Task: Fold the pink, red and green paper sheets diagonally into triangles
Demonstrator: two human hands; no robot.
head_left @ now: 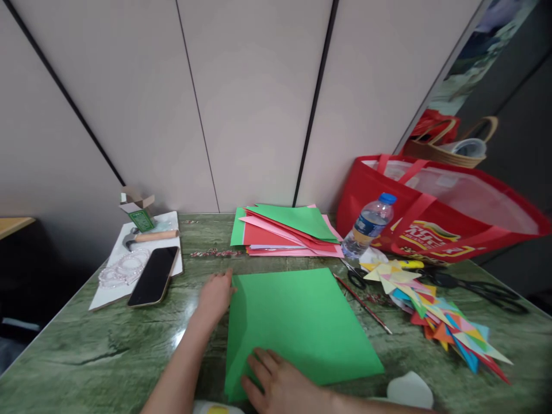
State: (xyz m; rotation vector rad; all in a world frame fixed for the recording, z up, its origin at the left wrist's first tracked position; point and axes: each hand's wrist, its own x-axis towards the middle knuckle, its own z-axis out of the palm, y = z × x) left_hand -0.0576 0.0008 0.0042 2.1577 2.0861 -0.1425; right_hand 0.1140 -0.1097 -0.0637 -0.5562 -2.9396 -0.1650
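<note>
A large sheet of green paper (302, 322) lies flat on the marbled green table in front of me. At its far left corner is my left hand (217, 293), fingers stretched forward along the edge and touching it. My right hand (282, 382) rests on the near left part of the sheet, palm down with the fingers spread. To the right of the sheet lies a thin red pencil (363, 303), with small black-handled scissors (356, 278) beyond it.
Behind the sheet is a stack of coloured paper (284, 230). A water bottle (371, 227), a red bag (414, 213), folded paper pieces (448, 322) and larger black scissors (478, 284) occupy the right. A phone (154, 276), hammer (150, 236) and small green box (140, 215) sit left.
</note>
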